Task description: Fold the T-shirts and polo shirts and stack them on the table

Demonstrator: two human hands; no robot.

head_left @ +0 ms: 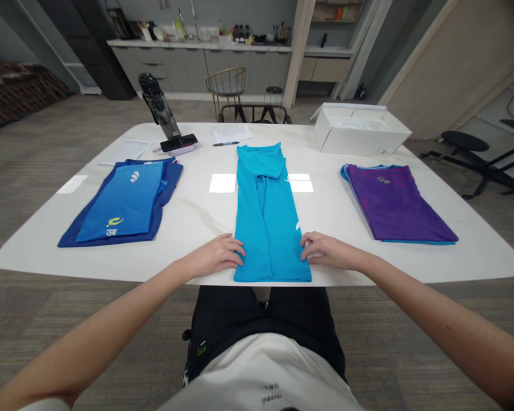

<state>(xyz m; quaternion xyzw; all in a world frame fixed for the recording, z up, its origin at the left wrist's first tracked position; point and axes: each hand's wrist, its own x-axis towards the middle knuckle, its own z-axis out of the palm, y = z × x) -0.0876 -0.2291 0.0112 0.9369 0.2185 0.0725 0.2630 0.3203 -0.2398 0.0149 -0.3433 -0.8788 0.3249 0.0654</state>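
Observation:
A bright turquoise garment (278, 228), folded into a long narrow strip, lies lengthwise on the white table (197, 217), its lower end near the front edge. A sleeve is folded over its upper part. My left hand (217, 254) rests at the strip's lower left edge, fingers spread a little and touching the cloth. At the lower right edge is my right hand (325, 250), its fingers bent and apart against the side of the cloth. Folded blue garments (124, 200) lie stacked on the left. A folded purple garment (396, 202) lies on the right, over something blue.
A black handheld vacuum (161, 111) stands at the back left, near a pen (225, 144) and printed paper (235, 133). An open white box (362, 134) sits at the back right. Chairs (227, 85) stand beyond the table.

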